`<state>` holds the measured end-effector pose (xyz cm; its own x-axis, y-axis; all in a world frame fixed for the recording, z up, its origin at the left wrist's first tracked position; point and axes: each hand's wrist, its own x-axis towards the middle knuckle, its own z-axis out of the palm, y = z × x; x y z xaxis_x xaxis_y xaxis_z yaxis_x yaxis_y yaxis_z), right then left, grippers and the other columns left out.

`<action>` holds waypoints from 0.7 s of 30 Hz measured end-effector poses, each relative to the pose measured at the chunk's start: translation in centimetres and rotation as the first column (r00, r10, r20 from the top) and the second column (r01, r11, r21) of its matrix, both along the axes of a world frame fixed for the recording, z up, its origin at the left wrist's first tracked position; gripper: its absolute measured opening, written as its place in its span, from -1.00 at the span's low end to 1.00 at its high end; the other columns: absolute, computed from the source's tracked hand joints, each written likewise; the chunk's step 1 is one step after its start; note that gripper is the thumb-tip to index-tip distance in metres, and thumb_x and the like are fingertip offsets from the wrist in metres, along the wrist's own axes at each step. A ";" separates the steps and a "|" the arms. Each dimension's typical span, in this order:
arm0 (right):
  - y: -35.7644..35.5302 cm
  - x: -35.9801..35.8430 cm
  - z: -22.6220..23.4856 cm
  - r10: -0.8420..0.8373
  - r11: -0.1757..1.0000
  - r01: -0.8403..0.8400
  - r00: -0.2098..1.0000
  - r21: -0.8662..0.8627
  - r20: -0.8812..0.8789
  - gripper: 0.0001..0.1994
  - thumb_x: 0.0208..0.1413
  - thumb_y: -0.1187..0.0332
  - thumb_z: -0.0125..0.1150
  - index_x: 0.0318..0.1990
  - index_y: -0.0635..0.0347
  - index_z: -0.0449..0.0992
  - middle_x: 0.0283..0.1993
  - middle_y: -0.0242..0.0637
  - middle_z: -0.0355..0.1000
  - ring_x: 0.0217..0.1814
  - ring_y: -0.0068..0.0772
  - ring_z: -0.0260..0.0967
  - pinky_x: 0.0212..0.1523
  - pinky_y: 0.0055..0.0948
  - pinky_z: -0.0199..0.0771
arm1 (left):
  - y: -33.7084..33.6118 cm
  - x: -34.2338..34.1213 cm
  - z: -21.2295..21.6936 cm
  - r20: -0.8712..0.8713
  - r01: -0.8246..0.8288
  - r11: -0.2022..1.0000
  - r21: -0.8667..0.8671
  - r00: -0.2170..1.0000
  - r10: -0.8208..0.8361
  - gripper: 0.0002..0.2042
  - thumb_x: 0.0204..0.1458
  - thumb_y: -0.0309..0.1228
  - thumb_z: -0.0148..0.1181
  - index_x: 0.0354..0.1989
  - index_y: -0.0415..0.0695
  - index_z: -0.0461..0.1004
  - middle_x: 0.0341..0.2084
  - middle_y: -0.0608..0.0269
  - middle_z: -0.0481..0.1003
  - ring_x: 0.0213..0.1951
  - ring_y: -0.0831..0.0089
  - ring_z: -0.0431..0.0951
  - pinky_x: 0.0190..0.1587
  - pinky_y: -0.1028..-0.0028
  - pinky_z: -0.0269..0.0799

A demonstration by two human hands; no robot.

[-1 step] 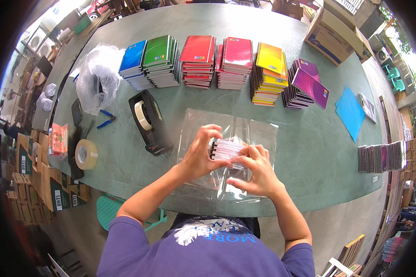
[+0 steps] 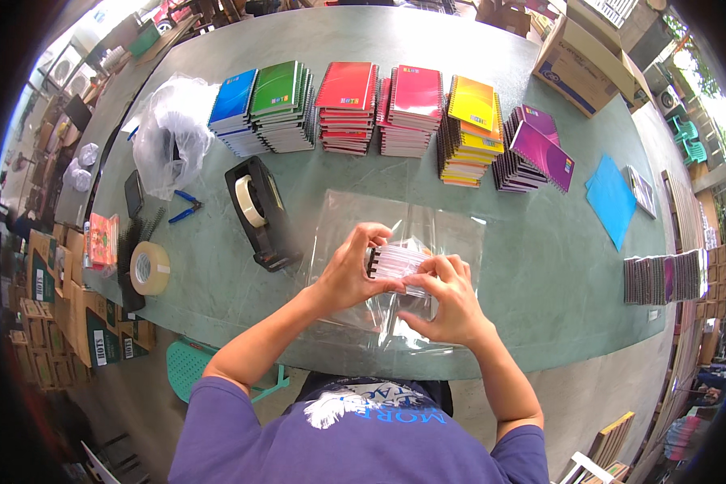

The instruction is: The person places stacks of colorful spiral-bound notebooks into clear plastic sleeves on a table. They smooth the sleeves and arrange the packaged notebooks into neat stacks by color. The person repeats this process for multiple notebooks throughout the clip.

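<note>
Stacked spiral-bound notebooks (image 2: 398, 262) lie over clear plastic sheeting (image 2: 347, 214) on the green table (image 2: 557, 266) in the head view. The left hand (image 2: 345, 272) grips their black-coiled end, thumb and fingers spread across it; the right hand (image 2: 453, 305) holds the opposite end, fingers bent.

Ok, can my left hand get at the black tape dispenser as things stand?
Probably, if it lets go first: the left hand holds a spiral-bound bundle, but only low-lying clear plastic seems to separate it from the black tape dispenser.
</note>
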<state>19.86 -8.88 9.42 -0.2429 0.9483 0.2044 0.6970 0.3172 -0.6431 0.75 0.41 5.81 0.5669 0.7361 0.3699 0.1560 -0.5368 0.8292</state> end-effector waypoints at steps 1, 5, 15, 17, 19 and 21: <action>0.0 -0.1 -0.2 -0.024 1.000 0.024 1.000 0.004 -0.014 -0.66 -0.15 0.19 0.35 -0.18 0.05 0.52 -0.13 -0.22 0.28 -0.05 -0.19 0.19 0.02 -0.23 0.16 | 0.2 0.1 0.1 0.003 0.024 0.994 -0.102 1.000 -0.024 -0.35 -0.37 -0.24 0.51 -0.06 -0.13 0.32 -0.15 0.12 0.40 -0.06 0.24 0.42 -0.01 0.35 0.34; 1.7 -0.6 -0.7 -0.366 0.928 0.364 0.852 -0.081 -0.375 -0.61 -0.27 0.39 0.38 -0.16 0.13 0.51 -0.14 -0.24 0.31 0.00 -0.17 0.24 0.03 -0.32 0.27 | 2.4 0.2 0.7 -0.136 0.140 0.982 -0.128 0.978 -0.158 -0.63 -0.30 -0.35 0.45 -0.27 -0.16 0.49 -0.42 0.22 0.49 -0.25 0.32 0.50 -0.18 0.43 0.44; 1.0 -0.3 1.4 0.096 0.995 -0.102 0.971 0.017 0.218 -0.71 -0.06 0.41 0.22 -0.11 0.09 0.52 -0.06 -0.24 0.41 0.10 -0.19 0.28 0.13 -0.22 0.20 | -1.8 -1.5 3.9 -0.526 0.296 0.811 0.505 0.850 0.017 -0.67 -0.21 -0.38 0.21 -0.21 -0.19 0.51 -0.25 0.22 0.48 -0.13 0.26 0.43 -0.04 0.30 0.37; -0.3 0.1 -0.3 0.095 0.984 -0.131 0.959 0.119 0.268 -0.71 -0.01 0.29 0.21 -0.08 0.02 0.52 0.07 -0.24 0.37 0.23 -0.16 0.19 0.17 -0.10 0.16 | -3.0 -2.1 2.5 -0.435 0.240 0.761 0.602 0.899 0.060 -0.71 -0.21 -0.42 0.14 -0.24 -0.16 0.53 -0.23 0.26 0.48 -0.13 0.32 0.43 -0.03 0.28 0.36; -1.2 -0.3 -2.1 0.011 0.972 -0.045 0.989 0.229 0.149 -0.74 -0.02 0.27 0.23 -0.13 0.01 0.55 0.04 -0.25 0.40 0.22 -0.16 0.21 0.16 -0.10 0.16 | -4.1 -2.1 1.0 -0.334 0.142 0.742 0.656 0.935 0.116 -0.73 -0.20 -0.42 0.14 -0.25 -0.16 0.54 -0.22 0.27 0.48 -0.12 0.33 0.43 -0.02 0.28 0.35; -1.3 -1.2 -3.2 -0.089 0.951 0.072 0.995 0.301 0.042 -0.81 -0.07 0.26 0.29 -0.26 0.01 0.58 0.00 -0.31 0.44 0.20 -0.16 0.23 0.19 -0.10 0.12 | -4.6 -2.2 -0.1 -0.259 0.063 0.721 0.690 0.952 0.164 -0.72 -0.18 -0.42 0.15 -0.22 -0.12 0.54 -0.18 0.29 0.48 -0.11 0.35 0.42 -0.02 0.26 0.32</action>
<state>18.63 -10.22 6.19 -0.1871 0.8629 0.4695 0.7596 0.4301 -0.4879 -1.48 -4.19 5.71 0.6969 0.3753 0.6112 0.3634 -0.9194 0.1502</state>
